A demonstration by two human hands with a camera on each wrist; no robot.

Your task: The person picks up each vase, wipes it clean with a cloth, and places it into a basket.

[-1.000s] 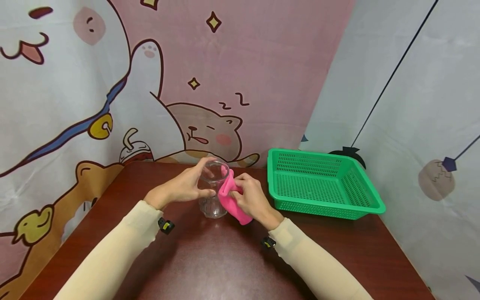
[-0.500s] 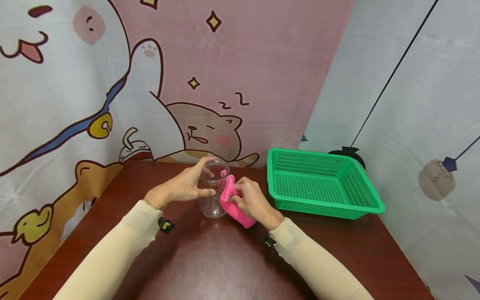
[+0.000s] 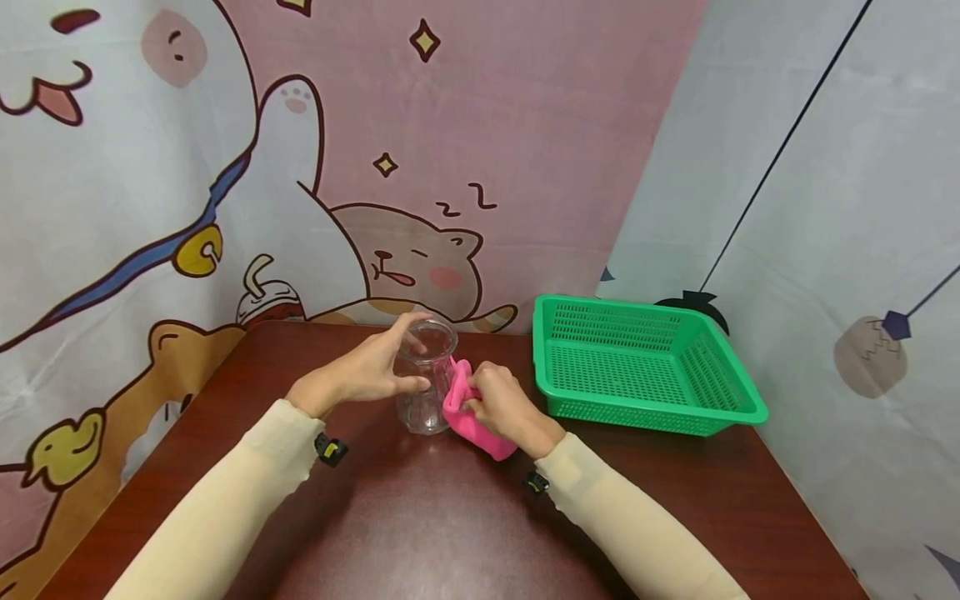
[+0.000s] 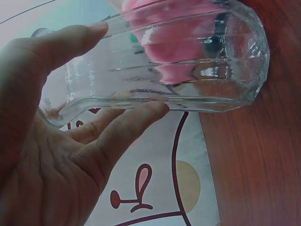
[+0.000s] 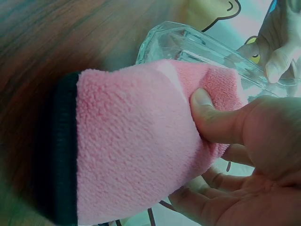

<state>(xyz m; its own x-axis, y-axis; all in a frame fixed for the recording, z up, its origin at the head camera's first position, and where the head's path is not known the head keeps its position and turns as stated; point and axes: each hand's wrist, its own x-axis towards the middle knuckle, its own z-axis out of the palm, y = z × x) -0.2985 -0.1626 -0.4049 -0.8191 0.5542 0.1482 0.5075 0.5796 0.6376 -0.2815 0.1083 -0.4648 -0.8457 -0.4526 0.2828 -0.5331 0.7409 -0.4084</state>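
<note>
A clear glass jar (image 3: 424, 410) with faceted sides and a flared rim stands upright on the brown table. My left hand (image 3: 366, 372) holds it from the left, thumb on the near side and fingers round the far side below the rim. In the left wrist view, pink shows through the glass (image 4: 235, 89). At the jar's right side, my right hand (image 3: 504, 403) pinches a folded, fluffy pink cloth (image 5: 131, 146) between thumb and fingers. A dark band runs along one edge of the cloth, which overlaps the glass in the right wrist view.
A green perforated plastic basket (image 3: 630, 410) sits at the back right of the table (image 3: 420, 533). Cartoon-printed fabric (image 3: 525, 150) hangs behind the table and along its sides.
My right hand and the pink cloth have slid slightly down the jar's right side, from near the rim to lower on the wall. The left hand and jar stay in place.
</note>
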